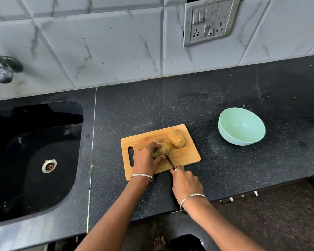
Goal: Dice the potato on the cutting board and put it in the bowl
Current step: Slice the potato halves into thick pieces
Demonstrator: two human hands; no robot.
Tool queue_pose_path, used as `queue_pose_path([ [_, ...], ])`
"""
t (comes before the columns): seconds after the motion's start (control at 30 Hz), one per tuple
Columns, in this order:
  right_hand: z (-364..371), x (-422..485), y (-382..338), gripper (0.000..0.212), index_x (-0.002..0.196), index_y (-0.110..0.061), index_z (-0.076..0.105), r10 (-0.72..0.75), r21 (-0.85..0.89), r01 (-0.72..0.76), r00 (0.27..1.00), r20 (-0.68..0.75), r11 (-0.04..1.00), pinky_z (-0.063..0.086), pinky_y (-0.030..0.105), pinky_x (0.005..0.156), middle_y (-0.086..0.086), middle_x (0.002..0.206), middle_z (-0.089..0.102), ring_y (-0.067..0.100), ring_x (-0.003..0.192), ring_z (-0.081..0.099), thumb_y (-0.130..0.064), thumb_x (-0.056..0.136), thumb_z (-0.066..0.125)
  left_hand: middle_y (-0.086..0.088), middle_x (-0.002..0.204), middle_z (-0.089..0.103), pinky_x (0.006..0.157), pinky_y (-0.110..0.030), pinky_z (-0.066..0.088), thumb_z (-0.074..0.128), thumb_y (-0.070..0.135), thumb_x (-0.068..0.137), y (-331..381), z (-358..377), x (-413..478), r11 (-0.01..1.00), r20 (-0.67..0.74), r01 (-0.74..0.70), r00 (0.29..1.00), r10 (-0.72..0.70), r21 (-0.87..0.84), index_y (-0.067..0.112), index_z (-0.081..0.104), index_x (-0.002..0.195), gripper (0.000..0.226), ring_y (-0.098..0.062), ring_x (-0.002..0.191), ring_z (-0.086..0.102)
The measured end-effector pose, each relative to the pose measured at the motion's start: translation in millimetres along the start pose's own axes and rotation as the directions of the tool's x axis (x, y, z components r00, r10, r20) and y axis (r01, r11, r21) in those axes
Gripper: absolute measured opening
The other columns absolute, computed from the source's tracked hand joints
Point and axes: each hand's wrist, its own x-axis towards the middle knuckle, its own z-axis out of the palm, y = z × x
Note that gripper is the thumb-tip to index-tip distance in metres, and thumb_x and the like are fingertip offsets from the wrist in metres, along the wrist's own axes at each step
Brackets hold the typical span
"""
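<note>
Head view, nearest first: a bare foot (159, 243) stands on the speckled brown floor below the counter edge. Both forearms reach forward, each wrist ringed by a thin silver bangle.

The right hand (186, 182) sits at the near edge of the rectangular pale wooden cutting board (185, 156), its grip curled tight round the handle of a slim steel-bladed knife (168, 156); the handle is almost wholly hidden. The blade runs away from the person across a small, lumpy brown-skinned potato (164, 148) lying mid-board.

The left hand (146, 160) steadies that potato, its grip pinching it with fingers arched over the top and the thumb on the near side, just left of the blade.

A second potato (176, 138), larger, oval and rough-skinned, lies whole at the board's far right corner. An oblong handle slot pierces the board's left end.

The board rests on a glossy black speckled stone counter (225, 169). To the right, well apart, stands a round, smooth mint-green bowl (241, 124). To the left is a black moulded sink (34, 178) with a round metal drain (49, 166).

Beyond, grey-veined white marble-look tiles (107, 51) carry a chrome tap (3, 69) and a grimy metal switch plate (209, 20).
</note>
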Motion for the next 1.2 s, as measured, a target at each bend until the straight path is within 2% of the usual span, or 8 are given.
queue_pose_path([
  [0.2, -5, -6, 5, 0.043, 0.118, -0.016, 0.052, -0.036, 0.049, 0.036, 0.999, -0.014, 0.998, 0.039, 0.038, 0.067, 0.012, 0.111, 0.065, 0.036, 0.105, 0.062, -0.047, 0.105, 0.026, 0.008, 0.101, 0.073, 0.088, -0.035, 0.051, 0.082, 0.033, 0.073, 0, -2, -4, 1.000, 0.003, 0.005, 1.000, -0.005, -0.023, 0.028, 0.067, 0.105, 0.036, -0.016, 0.095, 0.067],
  [0.47, -21, -7, 3, 0.047, 0.114, -0.017, 0.054, -0.031, 0.141, 0.035, 0.999, -0.032, 0.989, 0.044, 0.042, 0.073, 0.014, 0.110, 0.062, 0.039, 0.105, 0.059, -0.050, 0.104, 0.022, 0.012, 0.100, 0.071, 0.090, -0.035, 0.052, 0.085, 0.031, 0.071, -2, -4, -3, 0.998, -0.001, -0.021, 1.000, 0.021, -0.054, 0.026, 0.069, 0.105, 0.038, -0.009, 0.094, 0.067],
  [0.57, -21, -5, 3, 0.046, 0.113, -0.016, 0.053, -0.025, 0.137, 0.029, 0.999, -0.028, 0.990, 0.045, 0.042, 0.075, 0.014, 0.111, 0.062, 0.040, 0.106, 0.059, -0.049, 0.104, 0.023, 0.012, 0.103, 0.070, 0.086, -0.022, 0.041, 0.083, 0.030, 0.073, -1, -4, -5, 0.999, 0.013, -0.018, 1.000, 0.018, -0.041, 0.026, 0.065, 0.108, 0.039, -0.009, 0.098, 0.065],
  [0.67, -21, -4, 2, 0.045, 0.112, -0.016, 0.053, -0.029, 0.140, 0.033, 0.999, -0.029, 0.990, 0.044, 0.042, 0.074, 0.014, 0.111, 0.062, 0.040, 0.106, 0.059, -0.049, 0.104, 0.023, 0.012, 0.106, 0.069, 0.081, -0.019, 0.034, 0.082, 0.029, 0.074, -1, -7, -6, 0.999, 0.020, -0.007, 1.000, 0.007, -0.039, 0.027, 0.062, 0.109, 0.041, -0.009, 0.102, 0.064],
  [0.8, -21, -5, 2, 0.045, 0.112, -0.016, 0.053, -0.036, 0.148, 0.040, 0.999, -0.032, 0.988, 0.042, 0.041, 0.072, 0.014, 0.109, 0.063, 0.040, 0.105, 0.059, -0.049, 0.104, 0.023, 0.009, 0.119, 0.064, 0.086, -0.025, 0.037, 0.084, 0.033, 0.071, 5, -9, -6, 0.999, 0.006, -0.041, 0.999, 0.041, -0.009, 0.026, 0.050, 0.121, 0.061, -0.014, 0.111, 0.059],
  [0.97, -21, -6, 2, 0.044, 0.111, -0.017, 0.053, -0.039, 0.155, 0.043, 0.999, -0.032, 0.987, 0.045, 0.042, 0.073, 0.014, 0.108, 0.064, 0.040, 0.104, 0.060, -0.050, 0.104, 0.024, 0.004, 0.148, 0.029, 0.104, -0.037, 0.038, 0.082, 0.040, 0.066, 10, -3, -4, 0.971, -0.015, -0.187, 0.981, 0.191, 0.151, 0.037, 0.029, 0.141, 0.092, -0.020, 0.133, 0.036],
  [1.07, -22, -6, 1, 0.044, 0.109, -0.017, 0.052, -0.042, 0.155, 0.046, 0.999, -0.030, 0.987, 0.046, 0.043, 0.074, 0.013, 0.108, 0.064, 0.040, 0.104, 0.060, -0.050, 0.104, 0.024, 0.007, 0.158, 0.017, 0.104, -0.041, 0.040, 0.075, 0.041, 0.075, 11, -1, 2, 0.917, 0.073, -0.265, 0.964, 0.255, 0.298, 0.045, 0.033, 0.137, 0.076, -0.024, 0.144, 0.022],
  [1.2, -25, -7, 0, 0.044, 0.109, -0.016, 0.051, -0.041, 0.141, 0.044, 0.999, -0.026, 0.989, 0.044, 0.042, 0.072, 0.013, 0.109, 0.065, 0.039, 0.104, 0.061, -0.049, 0.104, 0.024, 0.009, 0.154, 0.030, 0.112, -0.042, 0.030, 0.065, 0.038, 0.085, 9, -2, 9, 0.871, 0.182, -0.335, 0.941, 0.286, 0.360, 0.044, 0.046, 0.133, 0.052, -0.020, 0.147, 0.015],
])
